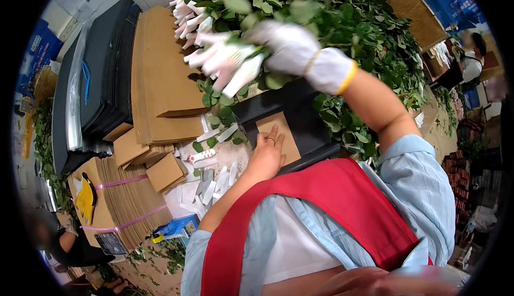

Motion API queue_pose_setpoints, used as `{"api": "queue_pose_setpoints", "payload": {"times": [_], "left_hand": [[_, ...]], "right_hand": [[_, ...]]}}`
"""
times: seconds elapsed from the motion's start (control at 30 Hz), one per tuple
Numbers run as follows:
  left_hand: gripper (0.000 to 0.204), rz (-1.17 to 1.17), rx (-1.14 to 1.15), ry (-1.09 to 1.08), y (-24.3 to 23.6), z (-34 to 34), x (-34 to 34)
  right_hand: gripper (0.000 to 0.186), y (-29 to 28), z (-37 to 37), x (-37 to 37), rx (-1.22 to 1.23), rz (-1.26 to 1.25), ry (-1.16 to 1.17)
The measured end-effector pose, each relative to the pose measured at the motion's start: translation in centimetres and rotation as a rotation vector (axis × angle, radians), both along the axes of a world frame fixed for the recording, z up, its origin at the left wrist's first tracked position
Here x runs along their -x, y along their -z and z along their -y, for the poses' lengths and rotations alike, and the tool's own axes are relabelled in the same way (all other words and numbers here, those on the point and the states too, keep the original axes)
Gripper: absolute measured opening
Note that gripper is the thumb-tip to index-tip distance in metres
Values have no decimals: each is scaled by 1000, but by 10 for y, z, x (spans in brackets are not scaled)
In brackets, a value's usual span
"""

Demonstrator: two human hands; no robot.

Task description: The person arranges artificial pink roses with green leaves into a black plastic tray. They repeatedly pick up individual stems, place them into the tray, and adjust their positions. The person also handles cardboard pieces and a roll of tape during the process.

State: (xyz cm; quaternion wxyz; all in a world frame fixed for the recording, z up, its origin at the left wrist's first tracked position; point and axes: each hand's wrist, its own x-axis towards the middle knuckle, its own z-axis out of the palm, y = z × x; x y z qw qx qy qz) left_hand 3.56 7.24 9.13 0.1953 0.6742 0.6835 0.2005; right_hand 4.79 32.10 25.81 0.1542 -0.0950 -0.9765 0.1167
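Hands, two. Right hand [286,47], one, in a white glove with a yellow cuff edge: raised over the work surface, elbow bent out to the side, forearm slanting up and inward, fingers clamped on a bunch of flowers [230,63]; blurred, so their exact closure is hard to make out from here. Left hand [269,154], one, bare, with one ring: palm down, fingers extended and slightly apart, resting on the card.

Bunch, one: in the air left of the glove, heads in white mesh sleeves; several, too blurred to count.

Card [278,130], one, brown, lying on the black sheet [308,116], one, ridged, directly before the person.

Leafy stems [342,23], one large heap beyond, uncounted; more sleeved heads [187,23] at its left end.

To the left: black boards [110,65], one stack; brown cardboard [168,65], one stack; cardboard bundle [126,202], one, with two pink straps. Blue packet [179,227], one, beside the bundle.

Other people, two: one far right [471,68], one lower left [67,242].
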Motion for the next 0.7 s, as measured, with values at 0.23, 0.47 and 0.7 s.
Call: {"api": "queue_pose_setpoints", "payload": {"times": [0.23,0.47,0.7], "left_hand": [[61,-59,-67,-34,15,1,-3],[68,1,-41,-49,11,0,-4],[69,-10,-17,-16,8,-1,-2]], "right_hand": [[38,-180,-91,-189,129,-732,285],[45,-303,-138,-346,-178,-1107,605],[54,-334,-150,-402,-291,-1169,687]]}}
